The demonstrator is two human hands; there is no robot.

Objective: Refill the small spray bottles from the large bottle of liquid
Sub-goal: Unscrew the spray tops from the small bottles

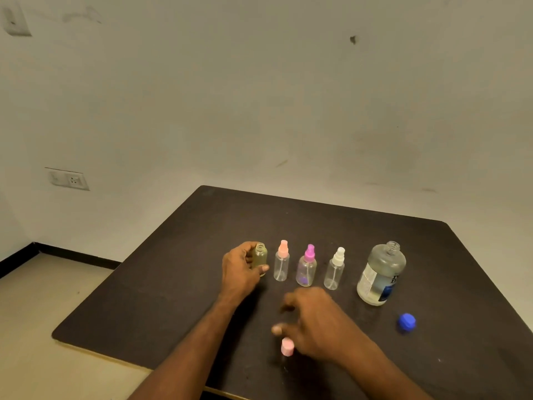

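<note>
All the bottles stand upright, long axes vertical, in a rough row running from 9 to 3 o'clock across the middle of the dark table [173, 284]. At the 9 o'clock end is the open bottle [260, 257], no sprayer on it, neck pointing straight up, yellowish tint to it. Next to it toward 3 o'clock: the pink-top bottle [281, 262], then the magenta-top bottle [307, 267], then the white-top bottle [334, 269], all clear and capped. Furthest out at 3 o'clock is the big bottle [380, 274], uncapped, mouth up, roughly half full of clear liquid, label facing the camera. Its blue cap [406, 322] sits on the table at about 5 o'clock from it, well apart from the row. A small pink sprayer top [287, 346] lies at 6 o'clock from the row, near the table's front edge. The left hand [240, 269] wraps the open bottle from its 9 o'clock side, thumb across the front. The right hand [311, 321] hovers between the row and the sprayer top, fingers spread and loosely bent, gripping nothing; it's motion-blurred so I can't say for sure whether a fingertip touches the sprayer top, looks just beside it. Wall socket [69, 179] off at 10 o'clock.
</note>
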